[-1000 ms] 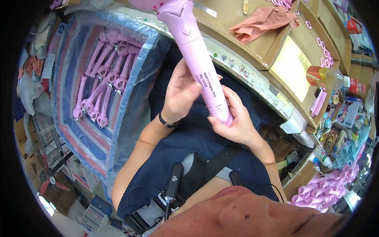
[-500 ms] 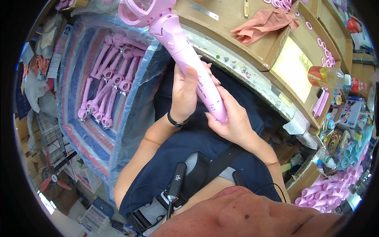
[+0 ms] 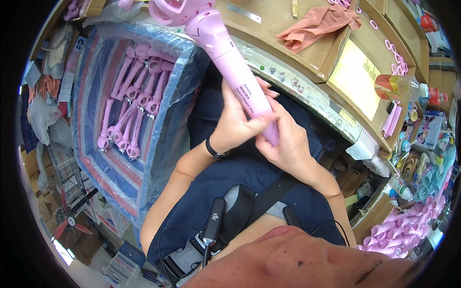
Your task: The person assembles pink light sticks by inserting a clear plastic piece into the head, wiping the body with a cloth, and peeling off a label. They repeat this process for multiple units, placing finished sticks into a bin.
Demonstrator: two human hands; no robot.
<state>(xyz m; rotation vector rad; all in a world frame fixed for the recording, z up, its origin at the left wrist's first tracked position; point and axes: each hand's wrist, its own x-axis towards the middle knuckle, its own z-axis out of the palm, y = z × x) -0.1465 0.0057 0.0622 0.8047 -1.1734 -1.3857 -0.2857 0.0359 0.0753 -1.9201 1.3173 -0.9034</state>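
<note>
A pink plastic wand with a hollow, ring-like head slants up and left in front of me, its head cut off by the upper edge. Dark printed lines show on its handle. My left hand is closed round the handle's lower half, the thumb lying across it and the fingertips coming out on the far side. Around the handle's bottom end my right hand is closed too. The two hands touch or nearly touch near the left thumb tip.
A plastic-lined box at the left holds several similar pink wands. On the cardboard-lined worktop lie a salmon cloth, a metal strip, pink rings and a bottle. Pink tubes are piled lower right.
The wand has turned a little, so its printed lines face me more. My left hand has slid down the handle, its thumb now near the bottom end. The head view has shifted slightly.
</note>
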